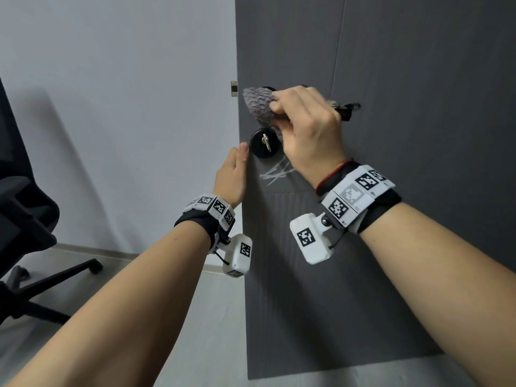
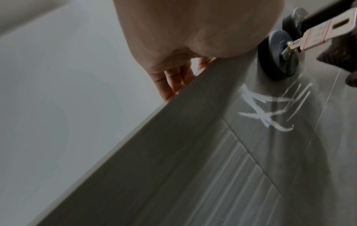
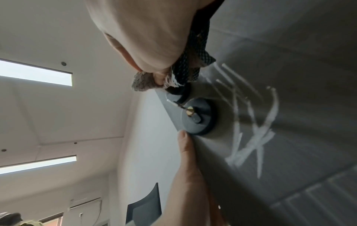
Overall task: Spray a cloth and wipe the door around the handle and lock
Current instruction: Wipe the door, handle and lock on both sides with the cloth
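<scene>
A dark grey door (image 1: 391, 65) stands ajar. My right hand (image 1: 307, 118) grips a grey knitted cloth (image 1: 258, 103) wrapped over the black lever handle (image 1: 347, 108), whose tip sticks out to the right. Below the handle sits the round black lock (image 1: 265, 145) with a key (image 1: 266, 142) in it. White chalk-like scribbles (image 1: 276, 173) mark the door under the lock. My left hand (image 1: 231, 177) holds the door's free edge, thumb on the front face beside the lock and fingers (image 2: 173, 82) curled behind the edge. In the right wrist view the cloth (image 3: 185, 67) bunches under my palm above the lock (image 3: 197, 117).
A pale wall (image 1: 111, 107) lies left of the door. The latch plate (image 1: 234, 88) shows on the door edge. A black office chair (image 1: 25, 219) stands at the far left on the light floor (image 1: 195, 317).
</scene>
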